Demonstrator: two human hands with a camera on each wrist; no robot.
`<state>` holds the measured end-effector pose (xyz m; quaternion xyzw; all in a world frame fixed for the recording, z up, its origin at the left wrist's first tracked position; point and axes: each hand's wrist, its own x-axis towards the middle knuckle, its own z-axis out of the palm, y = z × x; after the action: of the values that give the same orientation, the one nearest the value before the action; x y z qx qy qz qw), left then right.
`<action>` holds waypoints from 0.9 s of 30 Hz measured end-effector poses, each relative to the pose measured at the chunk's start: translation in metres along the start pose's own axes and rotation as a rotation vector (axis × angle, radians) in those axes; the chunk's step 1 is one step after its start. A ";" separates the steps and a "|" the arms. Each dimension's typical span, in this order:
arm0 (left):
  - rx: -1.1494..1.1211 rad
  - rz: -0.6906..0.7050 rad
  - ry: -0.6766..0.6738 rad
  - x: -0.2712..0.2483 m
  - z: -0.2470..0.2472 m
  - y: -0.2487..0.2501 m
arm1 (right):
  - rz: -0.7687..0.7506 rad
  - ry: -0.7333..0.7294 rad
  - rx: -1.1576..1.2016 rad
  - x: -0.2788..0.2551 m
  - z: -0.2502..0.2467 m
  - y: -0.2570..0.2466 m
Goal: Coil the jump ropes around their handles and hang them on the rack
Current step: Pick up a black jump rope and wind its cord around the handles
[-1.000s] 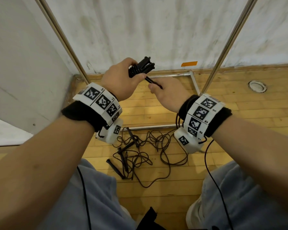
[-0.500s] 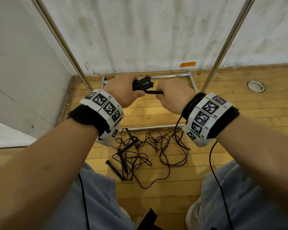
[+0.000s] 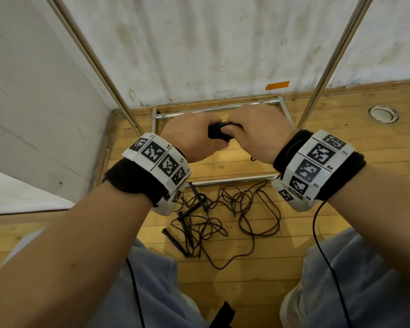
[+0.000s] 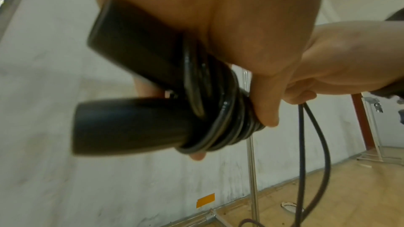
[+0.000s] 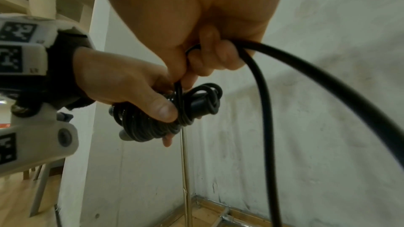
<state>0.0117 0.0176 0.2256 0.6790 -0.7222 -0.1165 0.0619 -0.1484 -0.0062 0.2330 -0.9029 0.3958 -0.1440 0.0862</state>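
**Two hands winding a black jump rope around its handles**

Nearest the viewer, tangled jump ropes (image 3: 213, 216) lie in a loose heap on the wooden plank floor (image 3: 246, 292), thin dark cords looping around several slim black handles, just in front of the rack's lower rail.

Above them, both hands meet at chest height. The left hand (image 3: 187, 136) is curled firmly around a pair of smooth black handles (image 4: 135, 96), which sit side by side with glossy cord wound tightly around them in several turns. The thumb presses on the coil. The right hand (image 3: 258, 133) is closed around the free cord (image 5: 262, 110), pinching it right beside the coil; from that fist the rest of the cord hangs down in a long curve.

Beyond the hands stands the rack (image 3: 329, 67), a frame of shiny metal tubes, its uprights rising out of view. Behind it is a scuffed white wall (image 3: 211, 43) with a small orange tape strip (image 3: 277, 85) near the floor.
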 end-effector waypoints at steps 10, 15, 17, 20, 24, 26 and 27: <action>-0.050 0.138 0.112 -0.008 -0.007 0.013 | 0.279 0.086 0.425 0.006 -0.016 0.018; -0.145 0.208 0.138 -0.011 -0.010 0.017 | 0.356 -0.029 0.847 0.011 -0.020 0.038; -0.220 0.204 0.154 -0.013 -0.011 0.020 | 0.366 -0.114 1.000 0.011 -0.020 0.044; -0.339 0.198 0.174 -0.016 -0.014 0.023 | 0.357 -0.182 1.286 0.009 -0.013 0.046; -0.556 0.126 0.226 -0.016 -0.021 0.025 | 0.429 -0.047 1.462 0.007 -0.005 0.033; -0.606 0.089 0.245 -0.015 -0.024 0.026 | 0.420 0.083 1.422 0.008 -0.006 0.023; -0.626 0.075 0.258 -0.013 -0.025 0.027 | 0.403 0.155 1.305 0.008 -0.007 0.017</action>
<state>-0.0072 0.0302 0.2577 0.6090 -0.6621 -0.2434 0.3627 -0.1576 -0.0240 0.2360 -0.5621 0.3931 -0.3983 0.6090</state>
